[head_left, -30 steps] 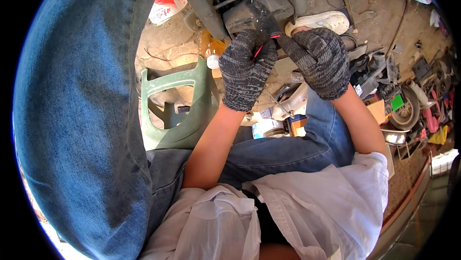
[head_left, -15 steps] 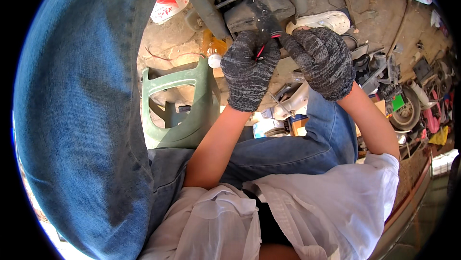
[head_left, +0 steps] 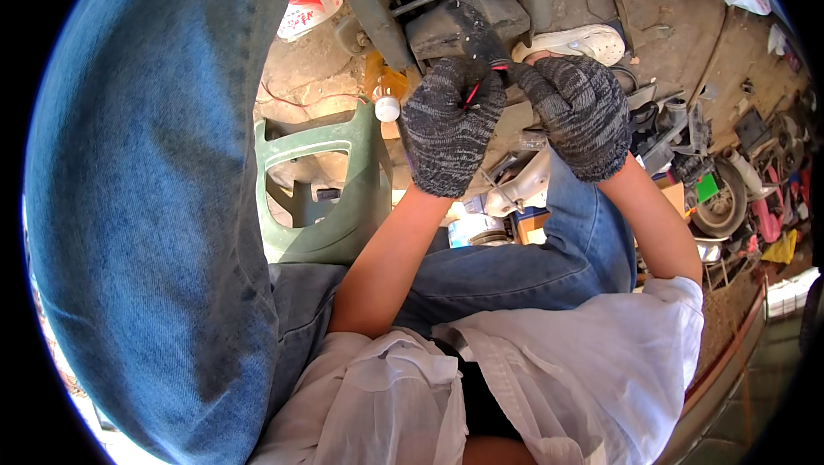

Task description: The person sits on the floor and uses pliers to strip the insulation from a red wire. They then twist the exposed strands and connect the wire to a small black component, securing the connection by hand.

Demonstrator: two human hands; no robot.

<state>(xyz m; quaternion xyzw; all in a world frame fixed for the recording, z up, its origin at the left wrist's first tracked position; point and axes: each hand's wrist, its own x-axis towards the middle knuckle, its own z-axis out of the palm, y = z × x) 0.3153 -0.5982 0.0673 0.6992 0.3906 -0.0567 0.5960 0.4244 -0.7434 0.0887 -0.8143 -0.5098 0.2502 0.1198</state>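
Both my hands wear dark grey knitted gloves and meet in front of a dark, dusty machine part. My left hand is closed, with a thin red wire showing between its thumb and fingers. From the machine part a black sleeve-like piece comes down to the fingers, a bit of red at its lower end. My right hand sits just to the right, its fingertips pinched together by that end. What the right fingers hold is hidden.
A green plastic stool stands left of my left forearm, beside a bottle of amber liquid. A white shoe rests behind my right hand. Scattered parts and a small wheel lie at the right. A person's denim-clad leg fills the left.
My hands stay close together at the black piece; the right hand has shifted very slightly. The whole view has moved a little.
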